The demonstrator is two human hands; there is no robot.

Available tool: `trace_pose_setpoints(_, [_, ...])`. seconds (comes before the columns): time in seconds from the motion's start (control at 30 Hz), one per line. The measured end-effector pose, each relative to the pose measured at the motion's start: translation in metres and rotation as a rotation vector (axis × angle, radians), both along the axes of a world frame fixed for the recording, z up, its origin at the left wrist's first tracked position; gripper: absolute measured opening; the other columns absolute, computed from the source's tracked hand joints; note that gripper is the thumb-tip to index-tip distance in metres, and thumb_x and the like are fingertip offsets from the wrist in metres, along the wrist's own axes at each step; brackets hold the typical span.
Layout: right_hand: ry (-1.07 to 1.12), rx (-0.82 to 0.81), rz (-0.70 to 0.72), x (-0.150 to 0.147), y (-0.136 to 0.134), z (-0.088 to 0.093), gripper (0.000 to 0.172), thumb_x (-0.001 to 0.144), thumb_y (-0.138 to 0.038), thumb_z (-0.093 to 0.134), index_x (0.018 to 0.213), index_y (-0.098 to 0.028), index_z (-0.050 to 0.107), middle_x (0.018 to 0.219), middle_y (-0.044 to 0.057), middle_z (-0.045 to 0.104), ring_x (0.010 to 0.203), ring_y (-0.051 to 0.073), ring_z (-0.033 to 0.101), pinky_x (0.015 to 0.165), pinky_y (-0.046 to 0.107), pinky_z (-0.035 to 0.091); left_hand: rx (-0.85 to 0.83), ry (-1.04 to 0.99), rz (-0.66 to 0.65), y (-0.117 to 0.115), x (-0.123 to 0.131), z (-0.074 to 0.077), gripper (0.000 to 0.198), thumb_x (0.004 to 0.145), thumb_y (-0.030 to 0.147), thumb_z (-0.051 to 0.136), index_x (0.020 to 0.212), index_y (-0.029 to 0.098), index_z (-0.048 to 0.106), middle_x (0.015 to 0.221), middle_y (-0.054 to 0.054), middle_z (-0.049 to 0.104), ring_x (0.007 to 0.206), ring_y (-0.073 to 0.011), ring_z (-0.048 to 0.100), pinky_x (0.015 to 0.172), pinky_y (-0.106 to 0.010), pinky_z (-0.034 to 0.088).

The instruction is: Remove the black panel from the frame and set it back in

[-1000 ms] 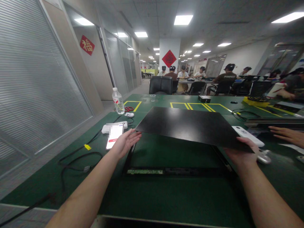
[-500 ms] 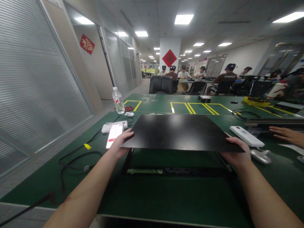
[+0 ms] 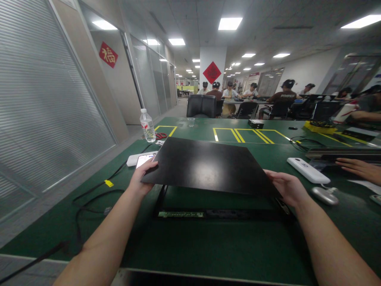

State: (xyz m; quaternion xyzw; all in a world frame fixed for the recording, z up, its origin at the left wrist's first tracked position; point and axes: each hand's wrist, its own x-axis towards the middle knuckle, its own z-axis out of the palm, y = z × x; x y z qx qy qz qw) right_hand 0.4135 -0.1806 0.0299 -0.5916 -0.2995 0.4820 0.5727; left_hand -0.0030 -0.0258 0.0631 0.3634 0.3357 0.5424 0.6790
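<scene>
A thin black rectangular panel point(image 3: 202, 165) is held above the table, its right side tilted lower than its left. My left hand point(image 3: 144, 174) grips its left edge, thumb on top and fingers beneath. At the right edge is my right hand point(image 3: 287, 186), its fingers partly hidden behind the panel. Under the panel lies a dark frame point(image 3: 244, 215) with a green circuit strip point(image 3: 181, 214) along its near side. The panel covers most of the frame's far part.
On the green table point(image 3: 208, 246), a phone point(image 3: 145, 159), a white power strip point(image 3: 133, 159) and black cables are at left, with a water bottle point(image 3: 147, 126) behind. A white power bank point(image 3: 308, 170) and grey mouse point(image 3: 324, 195) are at right, near another person's hand point(image 3: 358, 170).
The panel has shifted left and turned, with its right side dropping. My right hand has moved left with it; my left hand slightly left too. More of the phone is covered.
</scene>
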Motion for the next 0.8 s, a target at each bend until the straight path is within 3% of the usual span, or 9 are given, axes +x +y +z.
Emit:
trace_pose_setpoints(0.1, [0.032, -0.04, -0.107, 0.006, 0.003, -0.005, 0.033, 0.068, -0.026, 0.058, 0.095, -0.019, 0.075, 0.104, 0.012, 0.077, 0.094, 0.026, 0.072, 0.082, 0.035, 0.057, 0.038, 0.039, -0.017, -0.002, 0.001, 0.0, 0.037, 0.061, 0.009, 0.068, 0.096, 0.011, 0.076, 0.078, -0.006, 0.077, 0.053, -0.0158, 0.065, 0.05, -0.024, 0.053])
trace_pose_setpoints(0.23, [0.018, -0.059, -0.184, 0.01, 0.006, -0.012, 0.028, 0.071, -0.023, 0.059, 0.094, -0.017, 0.074, 0.096, 0.013, 0.076, 0.086, 0.023, 0.07, 0.075, 0.03, 0.056, 0.073, 0.09, -0.044, -0.002, 0.001, -0.004, 0.041, 0.06, 0.014, 0.073, 0.1, 0.014, 0.077, 0.084, -0.006, 0.079, 0.069, -0.0221, 0.073, 0.056, -0.025, 0.056])
trace_pose_setpoints(0.53, [-0.072, -0.129, -0.252, 0.008, 0.005, -0.007, 0.062, 0.075, -0.019, 0.061, 0.137, -0.014, 0.057, 0.092, 0.011, 0.076, 0.077, 0.019, 0.07, 0.066, 0.028, 0.054, 0.091, 0.136, -0.05, 0.0, -0.001, -0.009, 0.048, 0.058, 0.015, 0.078, 0.106, 0.013, 0.076, 0.09, -0.008, 0.079, 0.074, -0.0231, 0.074, 0.064, -0.028, 0.059])
trace_pose_setpoints(0.67, [-0.106, -0.129, -0.26, 0.008, 0.005, -0.007, 0.068, 0.075, -0.022, 0.061, 0.143, -0.016, 0.054, 0.092, 0.011, 0.077, 0.077, 0.02, 0.07, 0.065, 0.028, 0.052, 0.092, 0.17, -0.051, -0.002, 0.0, -0.008, 0.047, 0.058, 0.016, 0.079, 0.105, 0.012, 0.075, 0.089, -0.008, 0.079, 0.075, -0.0231, 0.074, 0.066, -0.028, 0.059])
trace_pose_setpoints(0.8, [-0.203, -0.138, -0.298, 0.01, 0.006, -0.008, 0.069, 0.072, -0.024, 0.063, 0.14, -0.02, 0.058, 0.093, 0.01, 0.078, 0.068, 0.017, 0.065, 0.054, 0.026, 0.044, 0.071, 0.204, -0.029, -0.005, 0.003, -0.008, 0.045, 0.056, 0.016, 0.08, 0.1, 0.012, 0.074, 0.085, -0.007, 0.078, 0.074, -0.023, 0.073, 0.063, -0.026, 0.056])
